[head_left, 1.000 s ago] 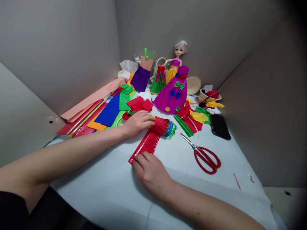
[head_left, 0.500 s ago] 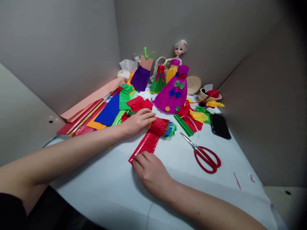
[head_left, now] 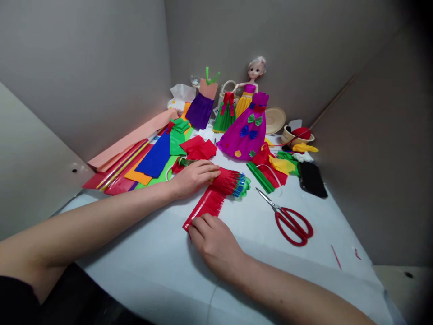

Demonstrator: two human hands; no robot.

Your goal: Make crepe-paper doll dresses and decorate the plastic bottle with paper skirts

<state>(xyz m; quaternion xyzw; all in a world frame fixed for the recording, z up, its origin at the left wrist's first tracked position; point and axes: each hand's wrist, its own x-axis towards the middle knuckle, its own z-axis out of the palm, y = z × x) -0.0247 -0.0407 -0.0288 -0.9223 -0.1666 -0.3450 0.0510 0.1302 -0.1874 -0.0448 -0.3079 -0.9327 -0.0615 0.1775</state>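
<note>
Dim, cool and softly lit, seemingly from above. Shadowed on the pale blue-white table covering [head_left: 152, 271] just below the fingers of the bare right hand [head_left: 216, 246], and blackish under the table edge farther below. Glinting along the whitish glossy band on the red fringed paper strip [head_left: 213, 204] at the fingertips, and on the silver-bladed, red-handled scissors [head_left: 278, 208] to their right. Crisp around the fingers; softer on the flat grey wall panels [head_left: 209, 31] beyond. Stretched and slanted by wide-angle distortion outward from the fingers, fading to blurred black in the upper right corner.
</note>
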